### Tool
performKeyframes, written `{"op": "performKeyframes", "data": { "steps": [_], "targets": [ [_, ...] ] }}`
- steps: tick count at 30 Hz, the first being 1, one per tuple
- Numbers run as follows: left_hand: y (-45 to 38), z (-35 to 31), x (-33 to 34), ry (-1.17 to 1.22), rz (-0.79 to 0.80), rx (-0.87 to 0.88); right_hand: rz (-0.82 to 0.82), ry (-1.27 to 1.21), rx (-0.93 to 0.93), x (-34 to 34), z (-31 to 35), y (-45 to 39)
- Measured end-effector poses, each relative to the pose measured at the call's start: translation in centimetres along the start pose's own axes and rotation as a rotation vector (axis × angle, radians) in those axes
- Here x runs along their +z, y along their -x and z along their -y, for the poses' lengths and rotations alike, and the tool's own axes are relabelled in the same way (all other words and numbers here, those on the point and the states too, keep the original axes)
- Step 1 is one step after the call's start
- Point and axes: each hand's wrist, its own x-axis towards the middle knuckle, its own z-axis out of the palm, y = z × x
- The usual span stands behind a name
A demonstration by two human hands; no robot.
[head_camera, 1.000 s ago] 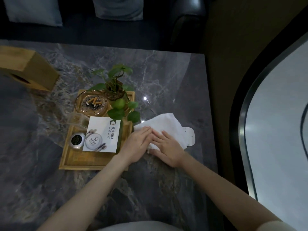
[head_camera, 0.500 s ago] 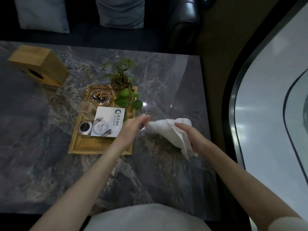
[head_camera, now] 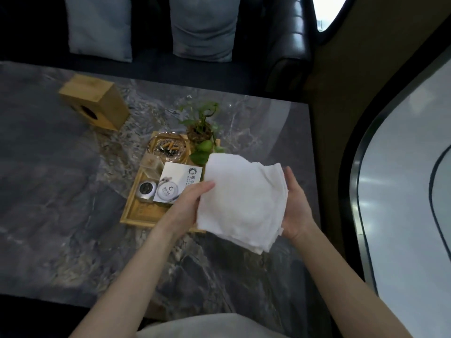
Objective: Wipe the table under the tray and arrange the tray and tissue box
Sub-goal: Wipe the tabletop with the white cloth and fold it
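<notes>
Hands of a person held above the dark grey marbled bench (head_camera: 73, 215), both gripping a folded white cloth (head_camera: 240, 203) lifted clear of the surface. The left hand (head_camera: 188, 203) clasps the cloth's left edge, thumb on top; the right hand (head_camera: 294, 211) cups its right edge with fingers upright behind the folds. The cloth hangs in layers, its lower corner pointing down toward the near side of the bench.

Just behind and partly hidden by the cloth and left hand lies a shallow rectangular wooden tray (head_camera: 141, 213), resting flat on the bench. On it stand a glass ashtray with cigarette butts (head_camera: 168, 148), a small potted green plant (head_camera: 201, 132) at the far right corner, a white printed card (head_camera: 179, 181) bearing a round white lid, and a small round metal tin (head_camera: 146, 190) beside the card.

A wooden tissue box (head_camera: 94, 102) sits well apart at the far left of the bench, turned at an angle. Grey cushions (head_camera: 151, 28) line a dark sofa beyond.
</notes>
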Motion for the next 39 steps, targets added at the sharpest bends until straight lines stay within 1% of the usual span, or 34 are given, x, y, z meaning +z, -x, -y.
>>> {"op": "performKeyframes", "data": {
  "steps": [4,7,10,15,18,21,23,26,29,32,37,39],
  "targets": [
    [1.9,-0.5,-3.6,0.019,-0.03,-0.061,0.001,0.022,0.054,2.2,-1.9,-1.4],
    [3.4,-2.1,-6.3,-0.011,-0.047,-0.065,0.02,0.039,0.1,4.7,-3.9,-3.1],
    [4.9,-4.0,-9.0,-0.056,-0.073,-0.013,0.043,0.062,0.134,7.0,-6.7,-5.1],
    [7.1,-7.2,-13.1,-0.098,-0.075,0.074,0.094,-0.005,0.188,9.8,-12.8,-8.7],
    [7.8,-8.7,-16.4,-0.116,-0.068,0.106,0.003,0.06,0.196,11.9,-16.0,-10.8],
    [7.8,-9.7,-20.4,-0.108,-0.077,0.118,0.021,0.111,0.209,14.5,-18.4,-12.8],
    [7.5,-10.0,-23.5,-0.094,-0.082,0.105,-0.013,0.141,0.189,16.0,-19.8,-14.2],
    [6.8,-9.9,-28.4,-0.145,-0.122,0.088,-0.095,0.251,0.095,17.3,-21.1,-16.6],
    [5.5,-9.4,-32.9,-0.263,-0.181,0.098,-0.154,0.391,-0.007,18.9,-21.4,-18.3],
    [3.9,-8.3,-36.3,-0.355,-0.179,0.084,-0.204,0.558,-0.081,20.5,-21.6,-19.6],
    [0.8,-6.4,-38.5,-0.49,-0.173,0.061,-0.255,0.851,-0.196,22.0,-22.3,-21.9],
    [-0.7,-5.7,-38.9,-0.612,-0.19,0.038,-0.284,0.986,-0.215,22.2,-22.5,-23.1]
  ]
}}
